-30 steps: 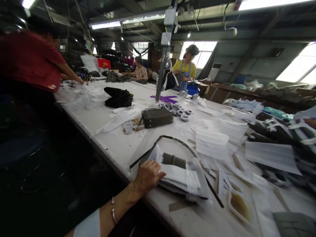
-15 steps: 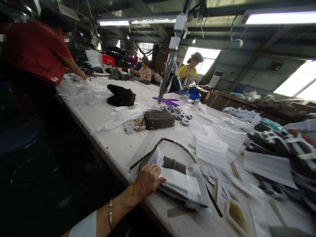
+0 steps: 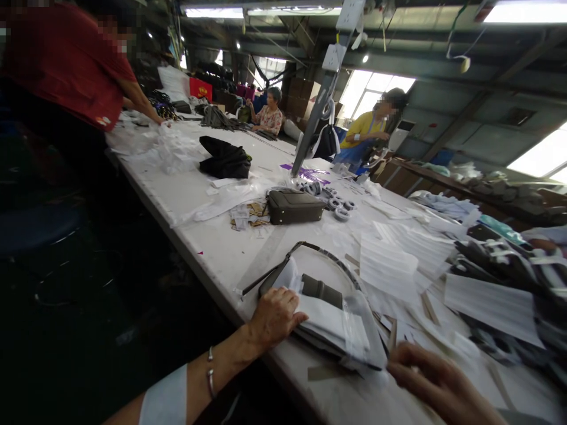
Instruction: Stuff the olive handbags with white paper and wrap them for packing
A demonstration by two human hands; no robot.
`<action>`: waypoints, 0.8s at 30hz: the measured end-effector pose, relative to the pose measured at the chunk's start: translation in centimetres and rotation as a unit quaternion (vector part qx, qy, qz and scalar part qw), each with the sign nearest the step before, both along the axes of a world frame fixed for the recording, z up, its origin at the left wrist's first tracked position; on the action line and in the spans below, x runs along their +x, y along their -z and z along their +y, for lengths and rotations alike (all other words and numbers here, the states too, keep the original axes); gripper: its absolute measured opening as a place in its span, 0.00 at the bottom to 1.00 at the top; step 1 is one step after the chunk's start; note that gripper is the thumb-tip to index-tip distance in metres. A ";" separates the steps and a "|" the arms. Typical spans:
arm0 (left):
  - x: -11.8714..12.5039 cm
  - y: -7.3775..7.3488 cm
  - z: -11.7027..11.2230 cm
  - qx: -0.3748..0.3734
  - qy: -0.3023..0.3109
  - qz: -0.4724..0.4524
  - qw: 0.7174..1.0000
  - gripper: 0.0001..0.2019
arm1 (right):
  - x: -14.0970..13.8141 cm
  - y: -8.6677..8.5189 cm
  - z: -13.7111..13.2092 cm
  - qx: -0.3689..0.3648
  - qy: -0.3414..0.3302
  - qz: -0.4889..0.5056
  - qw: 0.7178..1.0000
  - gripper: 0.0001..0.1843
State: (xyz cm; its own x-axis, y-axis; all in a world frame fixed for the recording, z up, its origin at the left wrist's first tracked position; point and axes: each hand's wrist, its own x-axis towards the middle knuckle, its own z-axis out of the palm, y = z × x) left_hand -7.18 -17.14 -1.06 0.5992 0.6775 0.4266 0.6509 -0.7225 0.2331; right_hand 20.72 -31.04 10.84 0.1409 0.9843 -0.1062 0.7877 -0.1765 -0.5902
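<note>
Thumb spread, the left grip (image 3: 275, 317) rests atop a flat, white-padded, olive-grey leather-look bag (image 3: 328, 298), likely light and soft, best held by its edges; whether the right grip (image 3: 436, 381), beside it, holds anything is unclear.

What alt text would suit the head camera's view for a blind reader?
A person's left hand rests on what looks like a strapped bag layered with white sheets at the edge of a cluttered worktable; the right hand is close to the bag's right corner. Behind sit a dark boxy bag and grey rings; a red-shirted coworker leans in at left.
</note>
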 end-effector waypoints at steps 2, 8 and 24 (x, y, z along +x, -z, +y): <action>0.0 -0.2 -0.1 -0.010 -0.002 0.001 1.000 0.17 | -3.4 -1.1 6.7 -0.058 -0.130 0.068 0.987 0.15; -0.1 -0.7 -0.4 -0.042 0.001 -0.020 0.999 0.17 | -11.4 -1.8 19.3 -0.175 -0.303 -0.027 0.936 0.08; 0.2 0.6 -0.3 -0.061 0.004 -0.036 0.997 0.23 | -17.3 3.7 25.9 -0.193 -0.451 -0.416 0.766 0.11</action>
State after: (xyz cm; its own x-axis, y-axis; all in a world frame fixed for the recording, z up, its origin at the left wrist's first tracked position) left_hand -6.99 -17.41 -1.64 0.5747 0.7226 0.3841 0.6240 -0.6907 0.3656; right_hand 3.45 -5.10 7.12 -0.4007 0.6396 -0.6560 0.7669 0.6259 0.1417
